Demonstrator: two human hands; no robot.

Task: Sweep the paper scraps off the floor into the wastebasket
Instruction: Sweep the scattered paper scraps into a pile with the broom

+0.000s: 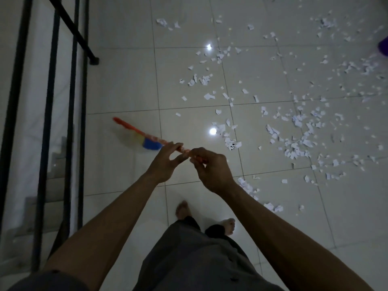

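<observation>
Pale glossy floor tiles (126,85) fill the dim room, with a black metal stair railing (84,122) at the left. Beside it hangs a blurred orange-handled broom with yellow and blue bristles (150,143). The left hand (163,162) pinches its handle and the right hand (212,169) grips it just behind. White torn paper scraps (296,147) lie scattered to the right (thickest mid-right), and a purple object (383,46) sits at the far edge.

Bare left hand (162,164), right hand (212,171) and arms (117,217). Grey pants (189,259), bare feet (182,209) below the grip. Dark sleeve (52,278) farthest back.
</observation>
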